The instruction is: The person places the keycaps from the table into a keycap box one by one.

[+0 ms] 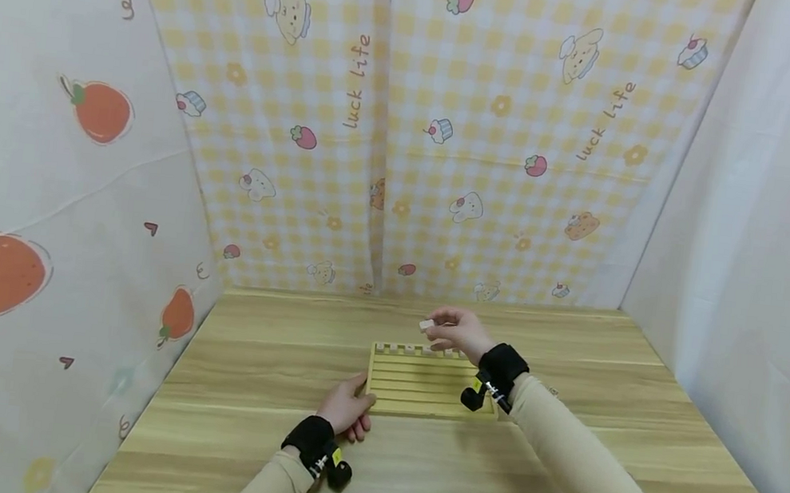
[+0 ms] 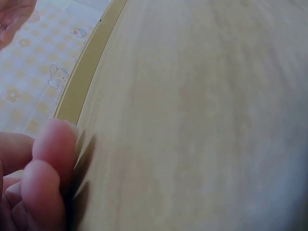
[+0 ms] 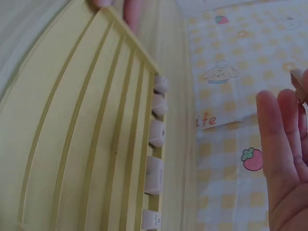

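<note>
A pale yellow tray (image 1: 417, 379) with several parallel ridges lies on the table. My left hand (image 1: 347, 407) grips its left edge near the front corner, thumb over the rim. In the left wrist view its curled fingers (image 2: 53, 149) press close against the tray's side wall (image 2: 86, 79). Over the tray's far edge, my right hand (image 1: 460, 334) pinches a small white block (image 1: 426, 325) between thumb and fingertips. Several similar white blocks (image 3: 156, 132) sit in a row along the far slot, at least one with tiny printed characters; my right hand hides part of that row in the head view.
The wood-grain table (image 1: 269, 346) extends around the tray. Behind it hangs a yellow checked curtain (image 1: 433, 226), with white cloth walls (image 1: 754, 196) on either side. A small pale item (image 1: 553, 391) lies beside the right sleeve. Black camera straps (image 1: 504, 366) circle both wrists.
</note>
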`<state>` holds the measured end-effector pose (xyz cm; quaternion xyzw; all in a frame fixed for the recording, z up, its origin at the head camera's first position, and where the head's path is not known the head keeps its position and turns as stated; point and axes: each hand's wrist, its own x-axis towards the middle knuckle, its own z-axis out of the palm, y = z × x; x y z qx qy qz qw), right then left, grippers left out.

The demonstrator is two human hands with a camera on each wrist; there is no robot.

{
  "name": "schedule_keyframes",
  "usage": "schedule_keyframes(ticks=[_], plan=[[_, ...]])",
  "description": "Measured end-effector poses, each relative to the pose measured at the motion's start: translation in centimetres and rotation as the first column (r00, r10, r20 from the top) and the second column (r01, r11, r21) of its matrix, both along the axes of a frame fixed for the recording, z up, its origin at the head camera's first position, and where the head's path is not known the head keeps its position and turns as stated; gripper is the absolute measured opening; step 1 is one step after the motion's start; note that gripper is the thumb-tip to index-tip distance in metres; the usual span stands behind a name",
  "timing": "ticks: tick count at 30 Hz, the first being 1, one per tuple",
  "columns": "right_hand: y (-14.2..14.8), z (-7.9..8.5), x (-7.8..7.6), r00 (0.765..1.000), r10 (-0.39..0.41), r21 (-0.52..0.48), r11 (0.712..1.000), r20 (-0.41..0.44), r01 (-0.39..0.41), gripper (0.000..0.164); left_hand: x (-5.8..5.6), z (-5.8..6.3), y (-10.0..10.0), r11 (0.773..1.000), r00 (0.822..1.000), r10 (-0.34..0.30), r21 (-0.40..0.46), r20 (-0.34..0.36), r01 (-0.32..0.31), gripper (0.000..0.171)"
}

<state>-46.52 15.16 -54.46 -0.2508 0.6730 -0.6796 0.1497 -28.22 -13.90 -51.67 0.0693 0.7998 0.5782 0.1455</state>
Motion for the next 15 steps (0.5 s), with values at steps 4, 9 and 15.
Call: schedule_keyframes(ticks=[4, 9, 15], plan=[[-2.5, 2.0, 1.9, 0.990, -0.136, 0.197, 0.970, -0.047, 0.143, 0.037, -0.2, -0.1, -0.1, 1.000, 1.000, 0.002, 0.008, -0.007, -0.002, 0.065], [-7.1, 9.2, 9.1, 0.942, -0.217, 0.494, 0.808, -0.256, 0.321, 0.015, -0.2, -0.3, 0.0, 1.000, 1.000, 0.002, 0.019, 0.000, -0.002, 0.065], [-9.3, 8.1, 9.0, 0.857, -0.062, 0.643, 0.634, -0.511, 0.429, 0.009, 0.0, 0.1, 0.0, 1.000, 1.000, 0.011, 0.006, 0.010, -0.011, 0.064]])
